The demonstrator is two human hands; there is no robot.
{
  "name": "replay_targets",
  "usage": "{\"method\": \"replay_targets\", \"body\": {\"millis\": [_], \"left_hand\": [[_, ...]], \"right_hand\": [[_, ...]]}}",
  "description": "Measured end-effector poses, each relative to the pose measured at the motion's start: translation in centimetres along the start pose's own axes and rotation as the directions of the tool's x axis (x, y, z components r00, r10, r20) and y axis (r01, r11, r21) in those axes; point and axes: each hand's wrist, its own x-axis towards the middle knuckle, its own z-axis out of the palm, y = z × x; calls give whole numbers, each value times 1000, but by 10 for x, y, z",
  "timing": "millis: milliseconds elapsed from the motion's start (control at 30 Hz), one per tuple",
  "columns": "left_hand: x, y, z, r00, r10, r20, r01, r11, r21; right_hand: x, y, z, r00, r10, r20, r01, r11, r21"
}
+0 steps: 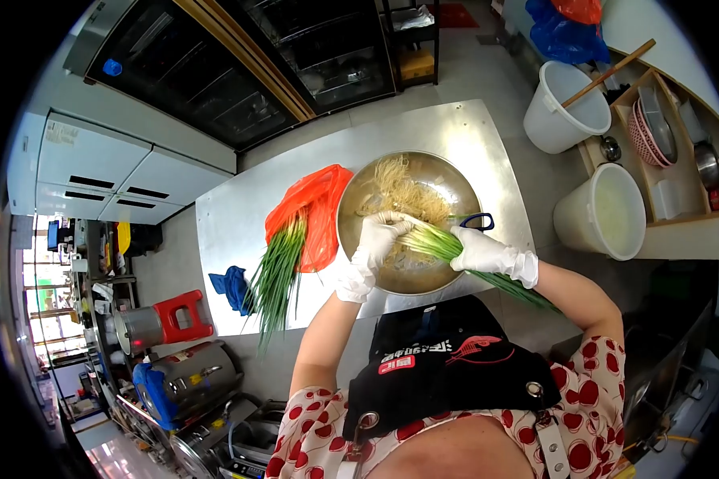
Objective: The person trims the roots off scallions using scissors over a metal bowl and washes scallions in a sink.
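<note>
A bunch of green onions (429,241) is held over a wide metal bowl (351,209). My gloved right hand (481,251) wraps around the stalks, and their green tops trail out to the lower right. At the pale root end, my gloved left hand (382,236) has its fingers closed on the onions. Pale, stringy roots (402,190) lie heaped in the bowl. Beside the bowl's right rim, close to my right hand, shows a dark blue scissor handle (478,221); its blades are mostly hidden.
More green onions (280,259) stick out of a red plastic bag (321,209) left of the bowl. A crumpled blue bag (232,289) lies near the edge of the metal table (240,209). White buckets (600,211) stand to the right, a red stool (184,317) to the left.
</note>
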Motion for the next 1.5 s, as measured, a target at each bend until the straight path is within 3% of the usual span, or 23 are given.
{"method": "replay_targets", "body": {"millis": [67, 100, 133, 200, 233, 267, 333, 433, 567, 667, 733, 867, 900, 933, 1033, 1067, 1133, 1167, 1267, 1300, 1400, 1433, 1500], "left_hand": [[-4, -2, 7, 991, 89, -104, -82, 994, 71], [-2, -5, 12, 965, 208, -158, -180, 969, 171], [1, -12, 9, 901, 383, -202, -287, 878, 384], [11, -27, 1, 692, 704, -161, -378, 543, 750], [12, -27, -4, 776, 555, -301, -241, 701, 671], [19, -30, -13, 834, 451, -318, -170, 758, 630], [18, -23, -21, 950, 214, -227, -149, 950, 274], [-3, 17, -5, 987, 153, 56, -161, 970, 183], [1, 12, 3, 994, 50, 102, -68, 981, 180], [9, 1, -1, 995, 58, 79, -76, 967, 245], [9, -3, -1, 1000, 22, -1, -21, 990, 143], [16, -4, -13, 970, -6, -242, -67, 954, -292], [17, -4, -19, 952, -13, -305, -67, 966, -251], [17, -5, -23, 965, 19, -261, -67, 982, -178], [11, -7, -27, 994, 79, -74, -78, 997, 19], [3, 5, -20, 991, 132, 22, -133, 977, 166], [-12, 28, -3, 993, 27, 112, -53, 970, 239], [-3, 9, -3, 986, 138, 90, -155, 963, 219], [6, -12, -9, 978, 206, -38, -170, 887, 429], [5, -16, -8, 941, 329, -73, -240, 805, 542], [9, -20, -15, 908, 357, -217, -208, 836, 507], [5, -5, -16, 955, 220, -200, -86, 847, 525], [8, -14, -16, 955, 294, -35, -242, 843, 480]], "right_hand": [[1, 2, 3, 1000, 21, -8, -20, 997, 77], [2, 2, 4, 999, 42, 5, -43, 992, 120], [3, 1, 5, 998, 63, 18, -65, 985, 160], [1, 3, 6, 999, 42, 9, -43, 980, 194], [1, 4, 6, 1000, 31, 2, -31, 977, 209], [0, 5, 6, 1000, 22, -3, -21, 975, 223], [1, 10, 6, 1000, 14, 3, -14, 969, 247], [2, 10, 5, 999, 33, 6, -33, 977, 209], [4, 10, 8, 1000, 24, -1, -23, 991, 134], [3, 8, 9, 999, 39, -27, -34, 987, 157], [3, 8, 9, 999, 26, -37, -19, 986, 166], [-2, 1, 5, 996, 85, -37, -79, 987, 136], [-3, 2, 3, 997, 73, -37, -66, 985, 162], [-5, 4, 2, 997, 62, -36, -54, 981, 188], [-5, 8, 0, 999, 31, -33, -23, 976, 218], [-4, 9, 0, 999, 20, -32, -13, 975, 222], [0, 12, 3, 999, 37, -31, -30, 982, 186], [2, 12, 4, 999, 45, -30, -39, 985, 168], [2, 10, 7, 995, 93, -30, -85, 975, 205], [1, 8, 6, 996, 85, -17, -79, 971, 227], [-2, 5, 3, 998, 63, 14, -65, 956, 285], [-1, 10, 3, 998, 62, 19, -65, 952, 298], [0, 17, 4, 998, 61, 23, -65, 946, 316]]}}
